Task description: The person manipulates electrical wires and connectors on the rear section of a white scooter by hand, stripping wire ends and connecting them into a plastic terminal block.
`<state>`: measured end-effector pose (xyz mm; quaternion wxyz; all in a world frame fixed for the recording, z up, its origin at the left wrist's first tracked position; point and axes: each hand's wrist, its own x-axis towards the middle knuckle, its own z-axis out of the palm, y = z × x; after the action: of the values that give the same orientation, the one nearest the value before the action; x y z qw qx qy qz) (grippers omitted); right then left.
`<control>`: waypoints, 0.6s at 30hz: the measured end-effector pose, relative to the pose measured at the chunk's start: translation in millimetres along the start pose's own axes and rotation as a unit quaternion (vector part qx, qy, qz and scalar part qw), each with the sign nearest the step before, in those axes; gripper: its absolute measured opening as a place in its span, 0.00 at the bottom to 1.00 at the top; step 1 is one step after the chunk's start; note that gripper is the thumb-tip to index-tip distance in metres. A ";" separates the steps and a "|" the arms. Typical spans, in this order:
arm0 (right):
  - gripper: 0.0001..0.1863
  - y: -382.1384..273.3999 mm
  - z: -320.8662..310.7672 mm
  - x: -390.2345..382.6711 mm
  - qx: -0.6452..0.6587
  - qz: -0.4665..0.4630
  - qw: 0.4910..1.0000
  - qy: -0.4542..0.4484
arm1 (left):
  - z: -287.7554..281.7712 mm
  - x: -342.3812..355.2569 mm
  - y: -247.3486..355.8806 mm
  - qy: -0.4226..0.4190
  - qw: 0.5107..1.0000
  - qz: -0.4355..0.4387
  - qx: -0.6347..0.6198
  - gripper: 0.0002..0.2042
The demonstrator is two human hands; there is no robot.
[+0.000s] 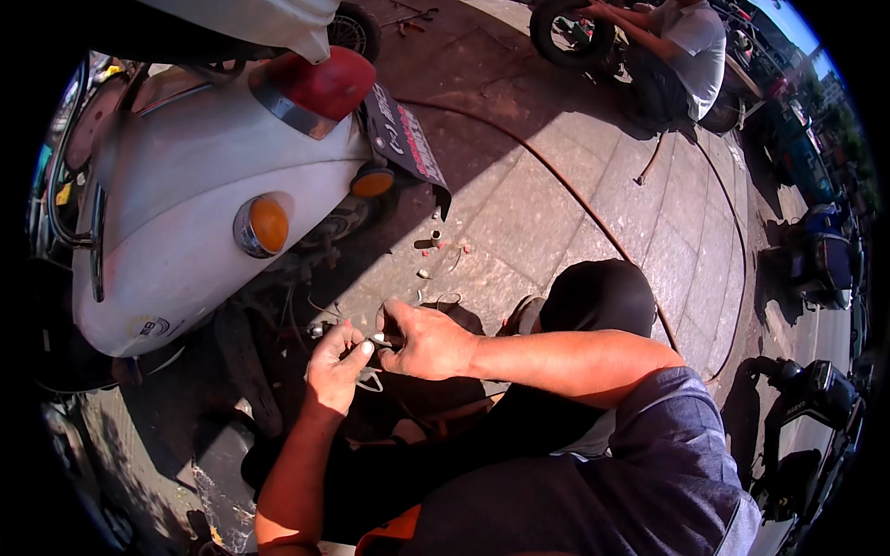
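My two hands meet low beside the rear of a white scooter (185, 195). Thumb and fingers of my left hand (332, 372) are pinched together, palm side partly up. From the right, my right hand (434, 345) reaches in with its fingers curled closed against the left fingertips. A small pale piece (380, 340) shows between them, too small to name. Just below it hangs a thin, light, looped strip (371, 381), perhaps a wire. The scooter carries a red tail light (338, 83), orange turn signals (269, 225) and a dark plate (399, 130).
Small parts, among them a metal socket-like cylinder (436, 238), lie on the paving ahead of my hands. A reddish hose (556, 176) curves across the slabs. At the far right, another person (691, 56) handles a tyre (570, 37). Parked scooters (820, 398) line the right side.
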<state>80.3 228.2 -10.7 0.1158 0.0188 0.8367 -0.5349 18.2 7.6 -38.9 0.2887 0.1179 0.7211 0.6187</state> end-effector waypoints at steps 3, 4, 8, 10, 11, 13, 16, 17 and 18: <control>0.26 -2.3 2.6 -1.6 -0.001 -0.014 0.999 0.037 | 3.6 2.7 -8.8 0.042 0.999 0.000 -0.017 0.06; 0.25 -4.0 2.1 -1.1 -0.005 -0.022 0.999 0.044 | 4.5 1.7 -10.1 0.049 0.998 -0.012 -0.043 0.06; 0.25 3.0 5.7 4.3 -0.064 -0.008 0.998 0.018 | 10.4 -2.4 -3.6 0.043 0.989 -0.080 -0.119 0.06; 0.26 -0.1 2.3 3.9 -0.042 0.005 0.999 0.001 | 7.4 -3.5 1.5 0.022 0.994 -0.063 -0.082 0.05; 0.25 2.7 4.1 4.5 -0.045 0.002 0.999 0.007 | 7.8 -3.4 8.2 0.021 0.995 -0.073 -0.066 0.05; 0.25 -4.2 1.7 1.7 -0.041 0.009 0.999 0.022 | 8.3 -1.1 5.2 0.011 0.996 -0.053 -0.065 0.04; 0.26 -1.1 6.6 3.7 -0.069 -0.024 0.997 0.038 | 6.7 1.3 -2.1 0.027 0.999 0.021 0.032 0.06; 0.26 -2.2 7.2 4.1 -0.080 -0.024 0.996 0.030 | 3.1 -2.1 -1.0 0.033 0.996 -0.003 0.079 0.07; 0.26 -2.7 7.4 2.4 -0.091 -0.022 0.995 0.021 | 4.0 -3.7 -2.3 0.048 0.993 0.021 0.107 0.06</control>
<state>78.9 220.1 -11.8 0.0879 0.0013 0.8843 -0.4585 23.9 8.5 -40.4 0.2264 0.1333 0.7937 0.5487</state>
